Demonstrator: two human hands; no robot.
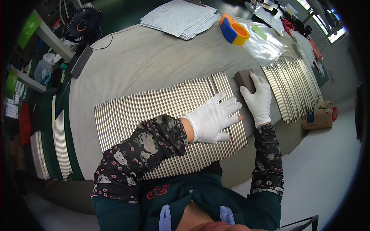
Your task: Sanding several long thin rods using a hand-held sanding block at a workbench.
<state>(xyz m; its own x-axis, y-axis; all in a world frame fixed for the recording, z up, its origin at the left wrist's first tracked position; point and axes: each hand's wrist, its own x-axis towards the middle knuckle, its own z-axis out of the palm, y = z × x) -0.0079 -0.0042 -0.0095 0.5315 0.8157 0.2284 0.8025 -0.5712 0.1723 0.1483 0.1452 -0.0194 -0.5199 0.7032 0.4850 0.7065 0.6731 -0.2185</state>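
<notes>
A wide row of thin, shiny metal rods point(142, 111) lies side by side across the grey cloth in front of me. Over the right part of this row my left hand point(214, 120), in a white glove with some bare fingertips, rests palm down with its fingers spread. Just right of the row, my right hand point(259, 99), also gloved in white, grips a dark brown rectangular block point(243, 80) between thumb and fingers. A narrow gap parts the last few rods at the right end from the others.
A second batch of rods point(291, 90) lies at the right. Beyond are a blue, orange and yellow tape dispenser point(234, 30), clear plastic bags point(264, 48) and stacked papers point(179, 17). A black fan point(81, 25) stands at the far left; more rods point(61, 146) lie at the left.
</notes>
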